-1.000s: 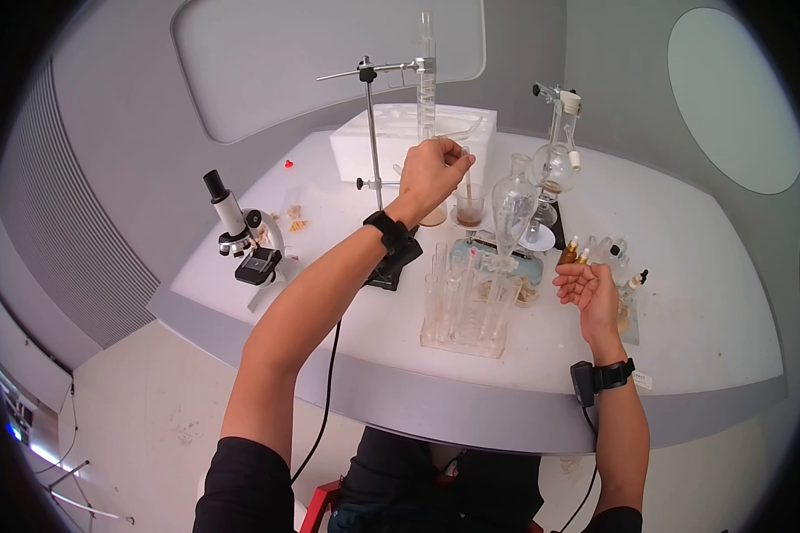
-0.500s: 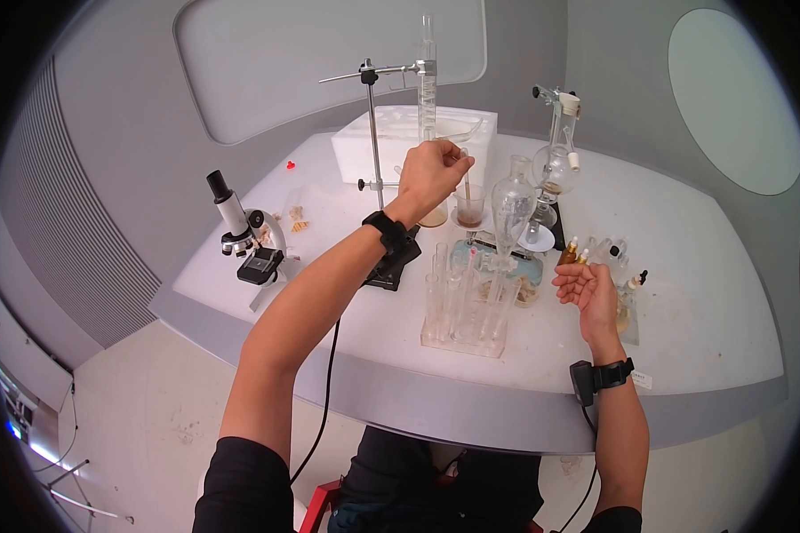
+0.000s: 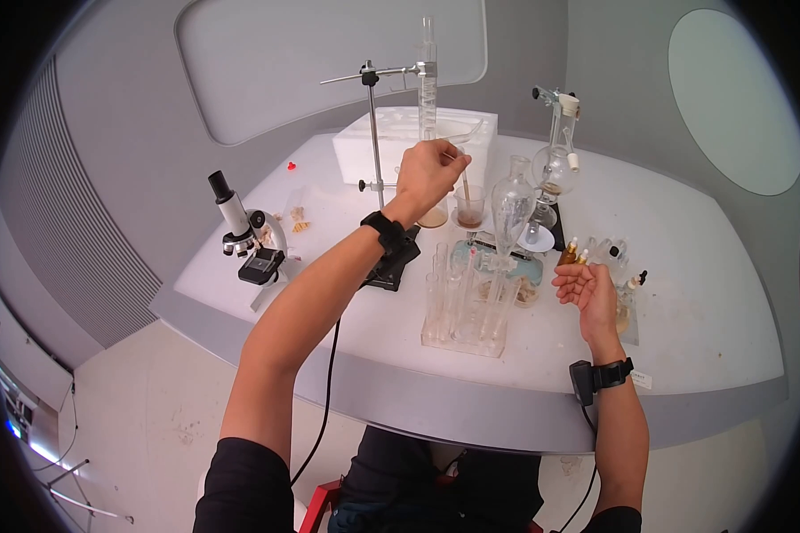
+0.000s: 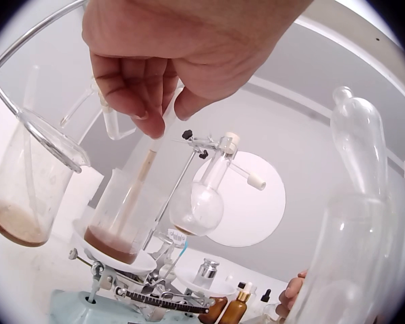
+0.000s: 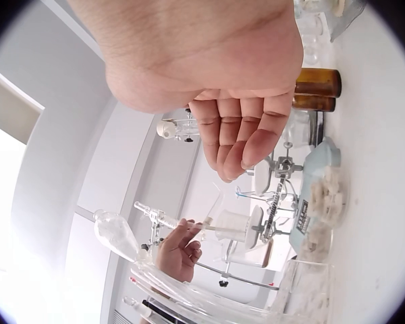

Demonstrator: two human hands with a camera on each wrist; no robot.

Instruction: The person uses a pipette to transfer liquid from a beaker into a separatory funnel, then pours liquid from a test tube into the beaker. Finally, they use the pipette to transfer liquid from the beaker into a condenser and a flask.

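Observation:
The left hand (image 3: 430, 180) pinches the top of a thin glass tube (image 4: 140, 182) between thumb and fingertips. Its lower end stands in a small beaker (image 4: 112, 209) with brown liquid at the bottom. That beaker sits on a white pan (image 4: 138, 262) of a pale blue balance (image 4: 88, 308). A second beaker (image 4: 27, 196) with brown liquid and a rod stands to its left in the left wrist view. The right hand (image 3: 588, 298), palm up with fingers loosely bent and nothing in it, hovers beside brown dropper bottles (image 5: 318, 82).
A test tube rack (image 3: 462, 342) and a pear-shaped glass vessel (image 3: 512, 209) stand between the hands. A clamp stand (image 3: 373, 133) and a microscope (image 3: 244, 231) are at left, a white foam box (image 3: 351, 147) behind, and a round flask (image 3: 553, 169) on a stand at back right.
The left hand and the tube have shifted very slightly to the left, the tube's lower end staying in the beaker. The right hand has kept its place.

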